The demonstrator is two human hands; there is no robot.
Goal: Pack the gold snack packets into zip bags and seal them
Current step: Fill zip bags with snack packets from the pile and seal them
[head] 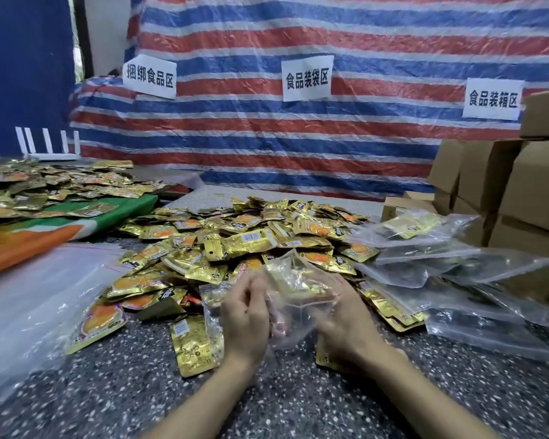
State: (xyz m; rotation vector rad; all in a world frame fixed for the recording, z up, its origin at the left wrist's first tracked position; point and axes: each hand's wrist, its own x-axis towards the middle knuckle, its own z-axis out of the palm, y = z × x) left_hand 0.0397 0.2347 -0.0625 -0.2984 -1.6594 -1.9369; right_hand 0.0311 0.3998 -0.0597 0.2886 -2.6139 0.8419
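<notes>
A big heap of gold snack packets (241, 236) covers the middle of the speckled table (114, 394). Just in front of it I hold a clear zip bag (293, 291) between both hands; gold packets show through its plastic. My left hand (244, 318) grips the bag's left side with curled fingers. On the right side my right hand (346, 315) grips the bag, its fingers under the plastic. Whether the bag's zip is closed cannot be told.
Filled clear bags (450, 274) lie stacked at the right, with cardboard boxes (520, 191) behind them. Empty clear bags (29, 296) lie at the left. More gold packets (45, 188) cover a green and orange cloth at the far left. A striped tarp hangs behind.
</notes>
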